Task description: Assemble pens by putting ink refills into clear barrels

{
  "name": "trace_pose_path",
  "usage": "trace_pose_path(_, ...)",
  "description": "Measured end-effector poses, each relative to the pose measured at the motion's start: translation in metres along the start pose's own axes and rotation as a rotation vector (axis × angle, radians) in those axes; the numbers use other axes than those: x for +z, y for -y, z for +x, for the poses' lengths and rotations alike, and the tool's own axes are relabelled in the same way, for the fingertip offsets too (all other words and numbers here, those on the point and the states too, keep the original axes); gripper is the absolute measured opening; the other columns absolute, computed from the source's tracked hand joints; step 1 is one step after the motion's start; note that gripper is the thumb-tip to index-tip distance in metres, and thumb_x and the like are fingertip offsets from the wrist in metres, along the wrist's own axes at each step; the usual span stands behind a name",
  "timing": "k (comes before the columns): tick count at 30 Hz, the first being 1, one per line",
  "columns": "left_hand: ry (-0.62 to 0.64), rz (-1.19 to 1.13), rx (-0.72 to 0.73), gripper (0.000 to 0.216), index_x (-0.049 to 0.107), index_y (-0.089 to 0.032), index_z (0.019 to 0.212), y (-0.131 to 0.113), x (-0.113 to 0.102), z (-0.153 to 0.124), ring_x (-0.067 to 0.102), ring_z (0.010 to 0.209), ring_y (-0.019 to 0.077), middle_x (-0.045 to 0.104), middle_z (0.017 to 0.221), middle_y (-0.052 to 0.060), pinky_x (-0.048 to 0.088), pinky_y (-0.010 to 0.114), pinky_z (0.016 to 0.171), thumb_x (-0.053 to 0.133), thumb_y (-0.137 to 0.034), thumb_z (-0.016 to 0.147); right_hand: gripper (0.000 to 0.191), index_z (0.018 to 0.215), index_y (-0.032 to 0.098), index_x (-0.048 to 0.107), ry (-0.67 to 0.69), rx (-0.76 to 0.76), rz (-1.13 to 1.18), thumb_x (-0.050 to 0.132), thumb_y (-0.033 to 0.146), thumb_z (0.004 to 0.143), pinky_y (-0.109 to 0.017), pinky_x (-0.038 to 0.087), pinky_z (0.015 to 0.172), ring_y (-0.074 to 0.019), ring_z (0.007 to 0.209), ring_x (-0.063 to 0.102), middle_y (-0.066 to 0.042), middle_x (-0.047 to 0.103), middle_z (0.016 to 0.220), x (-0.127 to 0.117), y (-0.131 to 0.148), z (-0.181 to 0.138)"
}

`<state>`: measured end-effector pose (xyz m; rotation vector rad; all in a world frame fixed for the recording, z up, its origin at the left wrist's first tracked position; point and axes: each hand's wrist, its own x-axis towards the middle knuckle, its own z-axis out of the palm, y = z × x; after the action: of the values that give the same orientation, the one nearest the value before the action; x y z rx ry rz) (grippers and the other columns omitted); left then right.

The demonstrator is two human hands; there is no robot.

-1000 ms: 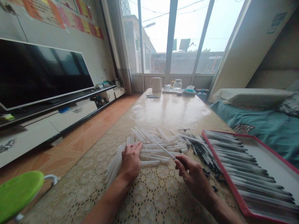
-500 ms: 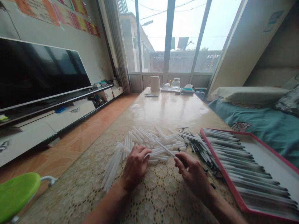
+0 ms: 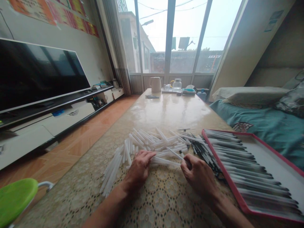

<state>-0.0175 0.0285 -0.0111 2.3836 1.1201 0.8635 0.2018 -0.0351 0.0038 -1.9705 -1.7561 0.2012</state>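
Note:
My right hand [image 3: 198,174] is closed, thumb against fingers, around the near end of a slim white pen barrel [image 3: 174,153] that points up and left. My left hand [image 3: 140,166] rests at the near edge of the pile of white pen barrels [image 3: 152,139]. Its fingers are pressed together on another white barrel [image 3: 167,161], whose far end reaches toward my right hand. More barrels [image 3: 110,177] lie in a bunch left of my left hand. Beyond my right hand are thin black-and-white pen parts [image 3: 201,150], probably refills.
A red-rimmed box [image 3: 229,182] at the right holds rows of black-ended pens [image 3: 251,171]. Along the table's far end stand a beige jug [image 3: 155,85], a glass pitcher [image 3: 177,85] and a tissue pack [image 3: 189,90]. A green stool [image 3: 17,199] is at lower left.
My right hand has moved slightly right with its barrel, gripping it more closely. A barrel now extends rightward from my left hand's fingers. The view has shifted a little.

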Motion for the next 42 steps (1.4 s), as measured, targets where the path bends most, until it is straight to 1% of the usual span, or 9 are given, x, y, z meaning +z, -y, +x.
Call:
trace_pose_path(7, 0.01, 0.147, -0.001, 0.046, 0.062, -0.02, 0.117, 0.0, 0.002, -0.002, 0.053, 0.092, 0.0241, 0.065, 0.098, 0.011, 0.044, 0.04, 0.083, 0.043, -0.004, 0.078, 0.02, 0.064, 0.021, 0.045, -0.045, -0.095, 0.097, 0.045, 0.028, 0.083, -0.025, 0.029, 0.053, -0.0132, 0.052, 0.048, 0.002, 0.05, 0.056, 0.002, 0.009, -0.004)
trace_pose_path(12, 0.104, 0.134, 0.038, 0.049, 0.062, -0.024, 0.114, -0.001, 0.003, -0.001, 0.052, 0.102, 0.0254, 0.065, 0.111, 0.007, 0.04, 0.042, 0.088, 0.046, -0.002, 0.074, 0.023, 0.072, 0.02, 0.051, 0.225, -0.08, 0.525, 0.039, 0.031, 0.088, -0.022, 0.037, 0.05, -0.0123, 0.05, 0.055, 0.001, 0.059, 0.06, 0.01, 0.013, -0.004)
trace_pose_path(15, 0.116, 0.102, 0.056, 0.048, 0.062, -0.022, 0.113, -0.001, 0.003, -0.001, 0.052, 0.103, 0.0244, 0.065, 0.111, 0.006, 0.04, 0.041, 0.089, 0.046, -0.001, 0.073, 0.024, 0.079, 0.019, 0.053, 0.251, -0.009, 0.663, 0.039, 0.035, 0.09, -0.023, 0.044, 0.055, -0.0137, 0.057, 0.062, -0.003, 0.066, 0.073, 0.014, 0.009, 0.0)
trace_pose_path(19, 0.053, 0.075, 0.02, 0.034, 0.064, -0.017, 0.099, -0.002, 0.002, -0.001, 0.054, 0.095, 0.0224, 0.065, 0.098, 0.008, 0.044, 0.037, 0.085, 0.043, -0.002, 0.078, 0.027, 0.085, 0.019, 0.055, 0.155, -0.002, 0.625, 0.039, 0.04, 0.09, -0.025, 0.045, 0.061, -0.0177, 0.071, 0.064, -0.005, 0.067, 0.078, 0.015, 0.001, 0.004)
trace_pose_path(22, 0.003, 0.086, -0.043, 0.026, 0.063, -0.016, 0.089, -0.002, 0.002, -0.002, 0.054, 0.091, 0.0221, 0.062, 0.09, 0.008, 0.045, 0.036, 0.081, 0.044, -0.002, 0.077, 0.028, 0.084, 0.019, 0.056, 0.123, -0.035, 0.543, 0.04, 0.042, 0.09, -0.026, 0.043, 0.063, -0.0182, 0.071, 0.062, -0.004, 0.066, 0.074, 0.013, 0.0, 0.004)
trace_pose_path(28, -0.005, 0.075, -0.096, 0.034, 0.062, -0.015, 0.106, -0.005, 0.001, -0.002, 0.053, 0.094, 0.0226, 0.059, 0.094, 0.009, 0.044, 0.037, 0.084, 0.047, -0.004, 0.078, 0.028, 0.088, 0.019, 0.056, 0.148, -0.054, 0.543, 0.039, 0.041, 0.091, -0.026, 0.043, 0.065, -0.0184, 0.075, 0.063, -0.005, 0.068, 0.08, 0.009, 0.008, -0.002)
trace_pose_path(34, -0.038, 0.064, -0.139, 0.02, 0.064, -0.016, 0.088, -0.008, -0.002, -0.001, 0.052, 0.094, 0.0233, 0.06, 0.092, 0.008, 0.042, 0.039, 0.085, 0.051, -0.007, 0.077, 0.026, 0.087, 0.019, 0.056, 0.151, -0.06, 0.503, 0.039, 0.039, 0.09, -0.026, 0.043, 0.062, -0.0185, 0.069, 0.063, -0.005, 0.067, 0.076, 0.009, 0.011, -0.002)
trace_pose_path(39, -0.041, 0.017, -0.15, 0.019, 0.061, -0.017, 0.088, -0.006, 0.001, -0.003, 0.054, 0.089, 0.0238, 0.063, 0.087, 0.007, 0.042, 0.04, 0.082, 0.049, -0.007, 0.077, 0.023, 0.089, 0.019, 0.056, 0.137, -0.092, 0.55, 0.041, 0.036, 0.089, -0.025, 0.044, 0.06, -0.0172, 0.068, 0.063, -0.003, 0.066, 0.076, 0.01, 0.007, -0.001)
trace_pose_path(42, -0.136, -0.094, -0.155, 0.017, 0.06, -0.017, 0.093, -0.005, 0.001, -0.002, 0.055, 0.09, 0.0225, 0.062, 0.091, 0.008, 0.043, 0.037, 0.081, 0.047, -0.015, 0.083, 0.021, 0.092, 0.018, 0.059, 0.038, -0.115, 0.518, 0.045, 0.034, 0.088, -0.024, 0.043, 0.058, -0.0161, 0.064, 0.06, -0.002, 0.064, 0.072, 0.007, 0.005, -0.002)
